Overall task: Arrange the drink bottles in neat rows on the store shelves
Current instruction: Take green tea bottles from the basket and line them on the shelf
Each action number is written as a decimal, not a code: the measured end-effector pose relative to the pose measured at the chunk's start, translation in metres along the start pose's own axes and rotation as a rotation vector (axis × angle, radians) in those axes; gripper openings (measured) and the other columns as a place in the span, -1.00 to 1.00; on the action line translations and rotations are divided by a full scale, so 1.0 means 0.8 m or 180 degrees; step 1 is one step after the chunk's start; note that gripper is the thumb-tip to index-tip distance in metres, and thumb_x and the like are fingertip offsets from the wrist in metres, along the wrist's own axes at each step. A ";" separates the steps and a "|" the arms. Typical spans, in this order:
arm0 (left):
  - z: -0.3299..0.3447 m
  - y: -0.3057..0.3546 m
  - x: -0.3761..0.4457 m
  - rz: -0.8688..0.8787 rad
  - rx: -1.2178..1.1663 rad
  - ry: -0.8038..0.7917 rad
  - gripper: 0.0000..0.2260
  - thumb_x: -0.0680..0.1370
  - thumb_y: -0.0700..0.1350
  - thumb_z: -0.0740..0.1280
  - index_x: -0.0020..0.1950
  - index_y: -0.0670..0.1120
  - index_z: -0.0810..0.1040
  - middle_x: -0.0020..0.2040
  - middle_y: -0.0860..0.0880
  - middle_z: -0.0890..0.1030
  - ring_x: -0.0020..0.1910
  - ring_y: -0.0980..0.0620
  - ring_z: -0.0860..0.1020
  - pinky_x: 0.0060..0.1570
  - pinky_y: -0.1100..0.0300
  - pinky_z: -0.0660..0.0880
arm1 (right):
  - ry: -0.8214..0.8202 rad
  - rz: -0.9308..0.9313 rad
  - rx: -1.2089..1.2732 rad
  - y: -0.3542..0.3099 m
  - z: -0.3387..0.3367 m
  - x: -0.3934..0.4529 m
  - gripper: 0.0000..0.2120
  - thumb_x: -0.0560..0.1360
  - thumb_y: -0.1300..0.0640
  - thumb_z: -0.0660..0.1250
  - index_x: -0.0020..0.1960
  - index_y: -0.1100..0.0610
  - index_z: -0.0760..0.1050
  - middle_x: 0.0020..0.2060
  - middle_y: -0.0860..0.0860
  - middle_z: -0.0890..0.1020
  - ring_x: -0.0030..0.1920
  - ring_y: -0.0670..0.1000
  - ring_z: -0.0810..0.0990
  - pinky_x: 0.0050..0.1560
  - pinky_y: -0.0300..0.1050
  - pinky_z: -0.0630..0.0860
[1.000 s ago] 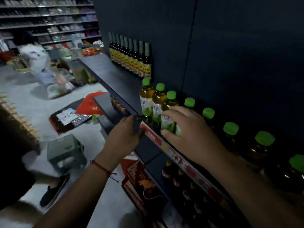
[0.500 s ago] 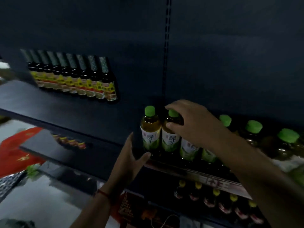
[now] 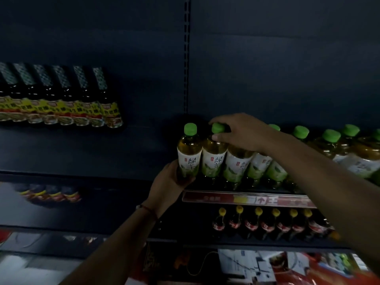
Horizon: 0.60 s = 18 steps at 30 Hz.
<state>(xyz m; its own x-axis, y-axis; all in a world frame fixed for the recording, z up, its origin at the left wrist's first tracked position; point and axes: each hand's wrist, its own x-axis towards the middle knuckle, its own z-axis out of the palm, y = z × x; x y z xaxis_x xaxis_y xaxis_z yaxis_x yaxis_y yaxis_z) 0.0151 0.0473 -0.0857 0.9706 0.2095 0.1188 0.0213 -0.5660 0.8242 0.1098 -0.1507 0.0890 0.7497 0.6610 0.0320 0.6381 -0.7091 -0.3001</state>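
A row of green-capped tea bottles stands along the dark shelf [image 3: 82, 157], running off to the right. My left hand [image 3: 168, 186] cups the base of the leftmost tea bottle [image 3: 189, 153] from the left side, fingers curled round it. My right hand [image 3: 240, 132] reaches over the row and pinches the green cap of the second tea bottle [image 3: 213, 159] between thumb and fingers. The bottles behind my right forearm are partly hidden.
A row of dark bottles with yellow labels [image 3: 61, 108] stands at the left back of the same shelf. Below, dark cola bottles with yellow caps [image 3: 267, 221] fill the lower shelf under a red price strip [image 3: 246, 199]. Boxes and packaging [image 3: 267, 266] lie at the bottom.
My view has swung to face the shelf. My left hand moved from the shelf edge onto the leftmost bottle's base. My right hand rose from the labels to the second bottle's cap.
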 end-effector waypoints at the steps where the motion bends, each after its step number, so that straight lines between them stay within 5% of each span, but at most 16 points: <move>1: -0.001 0.002 -0.001 0.0011 0.0004 0.0007 -0.57 0.44 0.16 0.47 0.29 0.18 0.49 0.19 0.17 0.61 0.14 0.18 0.58 0.12 -0.01 0.56 | -0.0007 -0.0020 0.0007 0.001 0.000 -0.001 -0.54 0.56 -0.08 0.32 0.43 -0.07 0.38 0.30 -0.03 0.54 0.21 -0.05 0.49 0.09 -0.19 0.37; 12: -0.001 -0.001 -0.008 0.0050 0.0159 0.0042 -0.46 0.37 0.32 0.43 0.29 0.22 0.44 0.19 0.14 0.58 0.13 0.12 0.58 0.08 -0.07 0.57 | 0.0060 -0.0139 -0.0165 0.007 -0.007 -0.021 -0.37 0.52 -0.16 0.34 0.52 -0.05 0.25 0.45 -0.01 0.40 0.38 -0.01 0.39 0.18 -0.24 0.26; 18: -0.066 0.066 -0.004 0.0191 0.0217 0.0111 -0.02 0.40 0.19 0.51 0.57 0.27 -0.13 0.57 0.00 0.20 0.46 0.00 0.32 0.37 -0.12 0.37 | -0.0219 0.0099 -0.0465 0.035 -0.024 -0.053 -0.36 0.46 -0.05 0.46 0.48 -0.07 0.30 0.37 -0.02 0.45 0.28 0.00 0.44 0.09 -0.17 0.32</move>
<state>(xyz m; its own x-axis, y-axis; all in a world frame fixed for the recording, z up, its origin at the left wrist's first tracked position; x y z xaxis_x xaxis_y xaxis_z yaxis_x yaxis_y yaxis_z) 0.0006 0.0590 -0.0135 0.9617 0.2006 0.1869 -0.0191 -0.6310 0.7756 0.0995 -0.2035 0.0978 0.7589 0.6499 -0.0420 0.6373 -0.7543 -0.1580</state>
